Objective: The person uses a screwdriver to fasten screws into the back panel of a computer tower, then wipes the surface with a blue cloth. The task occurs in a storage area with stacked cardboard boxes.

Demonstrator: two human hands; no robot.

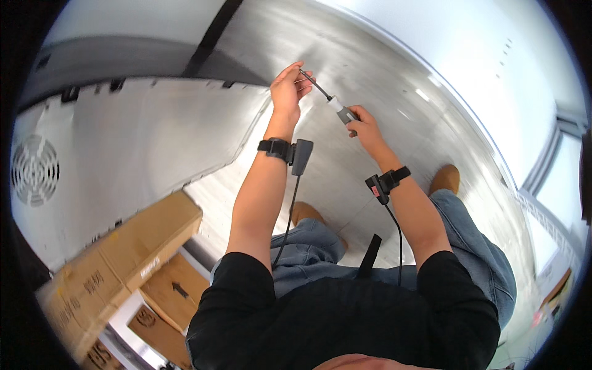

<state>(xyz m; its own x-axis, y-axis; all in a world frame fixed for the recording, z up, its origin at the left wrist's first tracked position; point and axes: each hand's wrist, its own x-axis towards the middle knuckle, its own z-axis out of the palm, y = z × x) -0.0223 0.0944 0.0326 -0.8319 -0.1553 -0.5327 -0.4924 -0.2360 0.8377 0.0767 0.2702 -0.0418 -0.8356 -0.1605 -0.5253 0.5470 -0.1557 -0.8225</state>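
My right hand (pixel 365 127) is wrapped round the grey and white handle of a screwdriver (pixel 345 113). Its long dark shaft slants up and left toward my left hand (pixel 287 89). There, my thumb and forefinger close on the shaft's tip, while the other fingers curl loosely beside it. Whether a small screw or bit sits between those fingertips is too small to tell. Both hands are held up in front of me, above the pale floor.
A large metal panel (pixel 154 135) with a round vent grille (pixel 36 170) stands at the left. Cardboard boxes (pixel 117 271) are stacked at the lower left. A long white surface (pixel 468 55) runs along the right. Cabled devices (pixel 387 184) are strapped to both my wrists.
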